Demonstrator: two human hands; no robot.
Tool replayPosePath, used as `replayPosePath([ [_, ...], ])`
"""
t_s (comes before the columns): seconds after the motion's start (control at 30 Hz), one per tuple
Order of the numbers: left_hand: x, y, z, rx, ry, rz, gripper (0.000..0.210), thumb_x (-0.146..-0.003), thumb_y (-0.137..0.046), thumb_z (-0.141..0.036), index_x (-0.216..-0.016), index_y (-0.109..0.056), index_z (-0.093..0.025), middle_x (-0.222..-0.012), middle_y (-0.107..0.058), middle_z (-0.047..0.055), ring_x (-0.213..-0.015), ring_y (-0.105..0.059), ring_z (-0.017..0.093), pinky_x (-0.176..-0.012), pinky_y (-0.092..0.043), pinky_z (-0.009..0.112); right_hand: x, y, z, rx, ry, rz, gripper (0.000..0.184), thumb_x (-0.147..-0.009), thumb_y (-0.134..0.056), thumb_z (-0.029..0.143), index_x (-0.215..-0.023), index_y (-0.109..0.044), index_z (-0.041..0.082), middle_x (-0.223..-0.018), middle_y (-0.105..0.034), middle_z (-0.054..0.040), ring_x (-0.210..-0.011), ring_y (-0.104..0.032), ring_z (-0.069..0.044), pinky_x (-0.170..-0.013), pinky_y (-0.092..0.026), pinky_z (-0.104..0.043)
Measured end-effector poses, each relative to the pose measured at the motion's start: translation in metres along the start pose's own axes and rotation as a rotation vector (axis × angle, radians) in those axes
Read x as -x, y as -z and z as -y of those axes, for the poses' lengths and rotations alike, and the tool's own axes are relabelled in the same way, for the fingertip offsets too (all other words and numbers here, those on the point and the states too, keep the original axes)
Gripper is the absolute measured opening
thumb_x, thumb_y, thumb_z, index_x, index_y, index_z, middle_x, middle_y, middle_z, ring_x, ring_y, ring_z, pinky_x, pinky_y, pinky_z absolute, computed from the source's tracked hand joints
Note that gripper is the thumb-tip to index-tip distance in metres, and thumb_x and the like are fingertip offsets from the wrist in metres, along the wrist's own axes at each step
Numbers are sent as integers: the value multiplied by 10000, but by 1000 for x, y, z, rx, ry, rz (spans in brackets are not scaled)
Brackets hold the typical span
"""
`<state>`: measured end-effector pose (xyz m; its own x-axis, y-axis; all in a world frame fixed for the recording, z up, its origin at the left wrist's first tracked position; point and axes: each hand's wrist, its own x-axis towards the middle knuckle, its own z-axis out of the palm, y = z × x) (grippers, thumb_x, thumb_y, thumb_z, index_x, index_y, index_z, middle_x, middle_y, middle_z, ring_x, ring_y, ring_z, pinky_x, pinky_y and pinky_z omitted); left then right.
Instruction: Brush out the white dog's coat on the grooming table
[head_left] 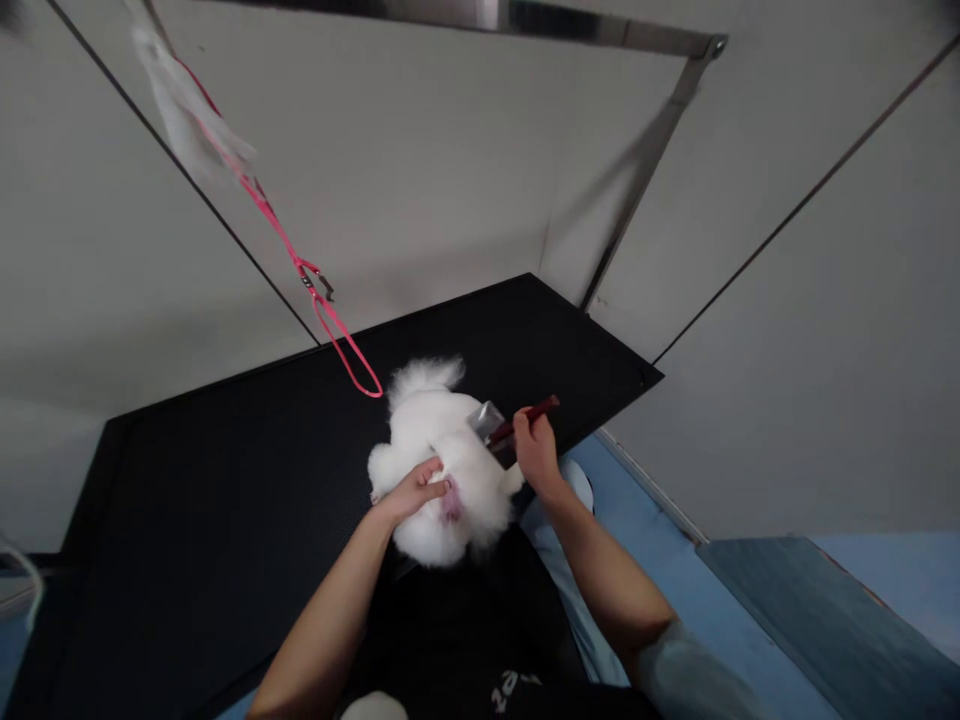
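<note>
A small white fluffy dog (431, 440) stands on a black grooming table (225, 480), its rear toward me. My left hand (412, 492) rests on the dog's hindquarters, fingers curled into the fur beside a pink patch of skin. My right hand (534, 448) grips the dark red handle of a slicker brush (499, 428), whose metal head lies against the dog's right flank.
A pink grooming loop (330, 320) hangs from the metal overhead arm (645, 150) above the table, not around the dog. Grey wall panels stand behind. Blue floor and a blue-grey step (810, 620) lie to the right. My black apron fills the bottom centre.
</note>
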<state>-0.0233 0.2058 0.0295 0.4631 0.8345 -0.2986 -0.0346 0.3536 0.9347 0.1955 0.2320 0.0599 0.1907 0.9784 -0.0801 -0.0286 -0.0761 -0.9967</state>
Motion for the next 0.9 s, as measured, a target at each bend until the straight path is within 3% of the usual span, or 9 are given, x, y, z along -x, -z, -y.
replayPosePath([
  [0.13, 1, 3, 3, 33, 89, -19, 444, -614, -815, -415, -947, -644, -176, -808, -684, 38, -683, -622, 191, -701, -487, 313, 10, 0, -12, 27, -151, 152, 231, -796, -595, 414, -709, -497, 223, -429, -455, 73, -392, -410, -109, -406, -308, -229],
  [0.27, 1, 8, 12, 65, 86, -129, 445, -610, -804, -461, -888, -608, -175, -827, -691, 39, -729, -633, 193, -734, -497, 315, 34, 5, -26, -88, 14, -168, 188, -834, -549, 414, -828, -522, 229, -514, -500, 57, -468, -466, -127, -457, -373, -244],
  [0.4, 3, 8, 16, 95, 108, -195, 455, -579, -812, -436, -877, -584, -179, -780, -686, 19, -685, -628, 180, -686, -493, 291, 63, 3, -45, -195, -82, 139, 237, -820, -572, 463, -797, -538, 230, -496, -508, 44, -459, -494, -148, -481, -427, -280],
  [0.43, 4, 8, 17, 100, 104, -221, 450, -576, -814, -419, -876, -582, -177, -768, -682, 11, -665, -621, 169, -668, -487, 279, 66, 3, -49, -230, -110, 139, 257, -814, -576, 482, -784, -529, 231, -488, -506, 45, -462, -506, -154, -497, -445, -290],
  [0.53, 6, 7, 18, 123, 99, -270, 436, -586, -803, -387, -892, -577, -175, -739, -678, -5, -611, -608, 152, -618, -474, 261, 68, 8, -58, -346, -47, -194, 265, -820, -559, 503, -843, -510, 243, -526, -520, 62, -535, -562, -158, -608, -504, -305],
  [0.6, 7, 8, 19, 115, 97, -278, 421, -593, -792, -379, -890, -574, -176, -719, -677, -7, -602, -613, 156, -602, -472, 259, 73, 8, -63, -383, 9, -278, 263, -827, -548, 504, -890, -509, 252, -536, -523, 74, -567, -587, -157, -647, -515, -306],
  [0.7, 6, 11, 21, 101, 114, -296, 427, -564, -794, -365, -875, -575, -172, -708, -684, 0, -597, -624, 163, -587, -473, 257, 86, 4, -72, -367, -79, 42, 294, -795, -590, 520, -861, -531, 239, -508, -545, 59, -556, -609, -176, -621, -510, -319],
  [0.77, 5, 14, 23, 106, 129, -339, 430, -542, -798, -354, -854, -564, -171, -682, -677, -6, -557, -608, 151, -552, -462, 248, 90, 3, -77, -385, -152, 105, 326, -767, -610, 538, -848, -531, 232, -514, -567, 45, -542, -608, -184, -619, -511, -336],
  [0.9, 3, 17, 27, 67, 154, -391, 378, -556, -792, -347, -752, -518, -175, -564, -616, -34, -485, -568, 135, -481, -417, 227, 92, 10, -84, -484, -45, -303, 331, -799, -582, 539, -932, -508, 245, -576, -588, 55, -616, -624, -174, -697, -519, -339],
])
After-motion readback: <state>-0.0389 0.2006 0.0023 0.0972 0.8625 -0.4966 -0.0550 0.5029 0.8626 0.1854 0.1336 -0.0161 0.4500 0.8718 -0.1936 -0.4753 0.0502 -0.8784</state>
